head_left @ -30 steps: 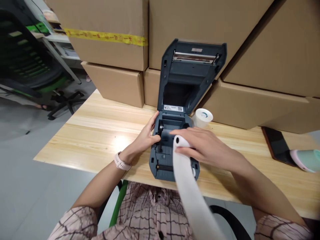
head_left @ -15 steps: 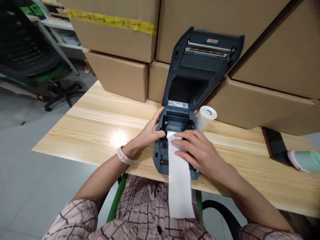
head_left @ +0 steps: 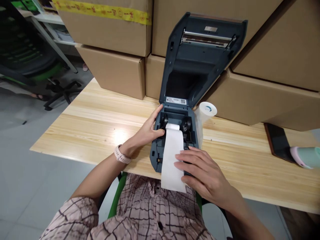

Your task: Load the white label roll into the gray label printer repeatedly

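Observation:
A dark grey label printer (head_left: pixel 157 154) stands on the wooden table (head_left: pixel 100 123) with its lid (head_left: pixel 200 60) swung up and back. A white paper roll sits in its bay, and a paper strip (head_left: pixel 171 150) runs from it over the front edge toward me. My left hand (head_left: pixel 147 131) grips the printer's left side, thumb at the bay's rim. My right hand (head_left: pixel 202 170) rests on the printer's front right, fingertips pinching the strip's right edge near its lower end. A second white roll (head_left: pixel 206 111) stands upright just right of the printer.
Stacked cardboard boxes (head_left: pixel 112 70) wall off the back of the table, one with yellow tape. A dark phone (head_left: pixel 277 141) and a pale green and pink object (head_left: pixel 306 156) lie at the far right. An office chair (head_left: pixel 32 66) stands on the floor to the left.
The roll went from my right hand into the printer's bay. My right hand slid toward me along the strip to its lower end. My left hand stayed on the printer's side.

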### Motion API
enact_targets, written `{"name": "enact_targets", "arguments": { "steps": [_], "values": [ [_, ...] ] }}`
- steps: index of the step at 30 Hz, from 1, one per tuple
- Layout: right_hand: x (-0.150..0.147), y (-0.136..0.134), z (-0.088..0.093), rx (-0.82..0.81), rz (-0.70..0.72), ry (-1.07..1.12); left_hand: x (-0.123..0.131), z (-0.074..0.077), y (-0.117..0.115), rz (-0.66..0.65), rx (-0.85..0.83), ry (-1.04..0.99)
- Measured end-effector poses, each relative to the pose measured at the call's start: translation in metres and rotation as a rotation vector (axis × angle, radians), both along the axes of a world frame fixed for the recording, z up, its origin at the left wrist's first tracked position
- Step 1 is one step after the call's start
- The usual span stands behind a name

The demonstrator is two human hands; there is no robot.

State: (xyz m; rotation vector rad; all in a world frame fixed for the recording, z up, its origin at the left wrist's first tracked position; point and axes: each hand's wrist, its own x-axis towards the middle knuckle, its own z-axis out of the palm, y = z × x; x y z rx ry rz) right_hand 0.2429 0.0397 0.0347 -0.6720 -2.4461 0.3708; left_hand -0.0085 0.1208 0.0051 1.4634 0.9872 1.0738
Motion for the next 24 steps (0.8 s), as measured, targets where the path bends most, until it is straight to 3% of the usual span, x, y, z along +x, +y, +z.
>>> {"name": "enact_targets", "arguments": {
  "steps": [4, 12, 24],
  "values": [
    [-0.002, 0.001, 0.003, -0.037, -0.028, 0.030, -0.001, -0.002, 0.002, -0.009, 0.012, 0.016],
    [-0.022, 0.007, 0.005, 0.047, -0.147, -0.210, -0.002, -0.005, 0.004, -0.035, 0.036, 0.017],
    [-0.030, -0.014, -0.007, 0.223, -0.183, -0.216, -0.006, -0.013, 0.008, -0.014, 0.114, 0.102]
  ]
}}
